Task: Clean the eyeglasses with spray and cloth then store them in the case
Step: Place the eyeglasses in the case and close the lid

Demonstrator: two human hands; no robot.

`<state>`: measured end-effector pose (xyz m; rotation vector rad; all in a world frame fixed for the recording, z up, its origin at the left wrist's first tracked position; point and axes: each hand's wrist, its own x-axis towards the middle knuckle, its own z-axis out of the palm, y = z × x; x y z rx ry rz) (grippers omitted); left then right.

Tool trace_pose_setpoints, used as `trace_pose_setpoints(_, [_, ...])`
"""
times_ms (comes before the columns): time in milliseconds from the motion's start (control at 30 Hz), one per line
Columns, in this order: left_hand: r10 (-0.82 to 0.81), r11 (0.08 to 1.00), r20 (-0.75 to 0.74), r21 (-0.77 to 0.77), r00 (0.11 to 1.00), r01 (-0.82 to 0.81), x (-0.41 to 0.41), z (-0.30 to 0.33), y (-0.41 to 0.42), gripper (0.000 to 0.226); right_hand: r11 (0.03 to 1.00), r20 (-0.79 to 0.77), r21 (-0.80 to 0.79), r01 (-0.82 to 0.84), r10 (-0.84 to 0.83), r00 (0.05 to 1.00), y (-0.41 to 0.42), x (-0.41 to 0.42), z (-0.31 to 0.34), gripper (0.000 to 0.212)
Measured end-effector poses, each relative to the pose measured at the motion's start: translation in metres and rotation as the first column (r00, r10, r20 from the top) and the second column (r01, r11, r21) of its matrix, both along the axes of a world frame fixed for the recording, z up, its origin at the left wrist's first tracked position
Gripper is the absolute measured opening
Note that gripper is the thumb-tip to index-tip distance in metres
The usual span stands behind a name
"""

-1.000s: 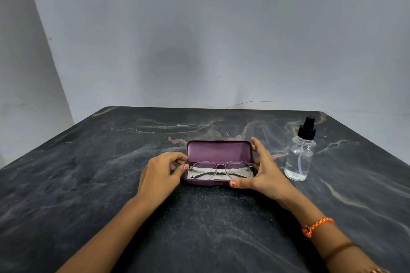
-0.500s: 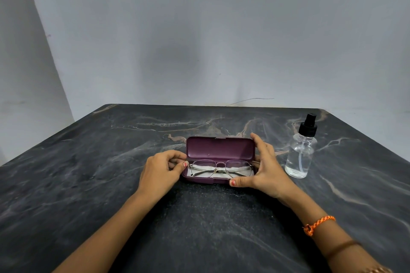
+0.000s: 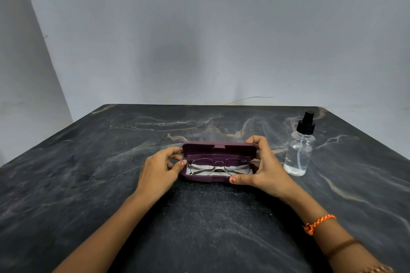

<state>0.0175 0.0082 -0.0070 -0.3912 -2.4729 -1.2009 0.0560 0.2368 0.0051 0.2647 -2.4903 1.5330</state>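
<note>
The left hand held the left end of the purple case, with its fingers curled round the lid's edge and its thumb on the bottom half. The right hand gripped the right end, fingers hooked over the top of the lid and thumb pressed on the front rim. The lid was tipped forward, partly shut. Inside the case lay the eyeglasses, folded, on top of a white cloth. The case sat on the dark marble table. Near the right hand, not touching it, stood a clear spray bottle with a black top. An orange band was on the right wrist.
</note>
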Motion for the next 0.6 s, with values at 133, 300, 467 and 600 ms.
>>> trace_pose_setpoints(133, [-0.003, 1.000, 0.002, -0.006, 1.000, 0.003, -0.0009, 0.0000, -0.0002, 0.025, 0.999, -0.030, 0.025, -0.021, 0.022, 0.999, 0.0001, 0.0016, -0.0002, 0.063])
trace_pose_setpoints(300, [-0.001, 1.000, 0.019, -0.004, 1.000, 0.001, -0.0010, -0.0021, -0.0014, 0.032, 0.990, -0.066, 0.138, -0.012, 0.021, 0.998, -0.0002, 0.0020, -0.0026, 0.048])
trace_pose_setpoints(467, [-0.002, 0.999, -0.081, 0.050, 0.997, 0.006, 0.0012, 0.0007, 0.0007, 0.020, 0.976, -0.086, 0.216, -0.024, 0.043, 0.995, -0.0002, 0.0023, -0.0031, 0.043])
trace_pose_setpoints(600, [-0.150, 0.986, -0.210, 0.037, 0.966, 0.161, 0.0067, 0.0040, 0.0027, 0.023, 0.969, -0.108, 0.246, -0.021, 0.048, 0.993, -0.0001, 0.0026, -0.0034, 0.043])
